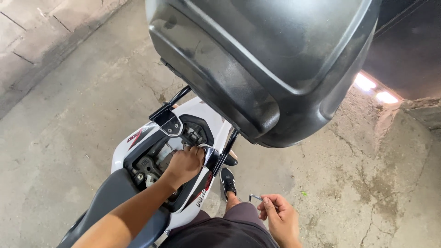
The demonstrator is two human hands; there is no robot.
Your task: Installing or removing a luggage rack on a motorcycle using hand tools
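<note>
My left hand (184,164) reaches into the open rear compartment (156,158) of a white motorcycle tail, fingers curled on a part by the black rack bracket (212,157). A big black top box (262,64) hangs above on the rack. My right hand (278,215) is low at the right, closed around a small metal hex key (255,197). My foot in a black shoe (227,182) stands beside the bike.
The black seat (110,197) lies at the lower left. Cracked concrete floor (82,119) surrounds the bike. A dark door or wall with a bright gap (374,89) under it is at the upper right.
</note>
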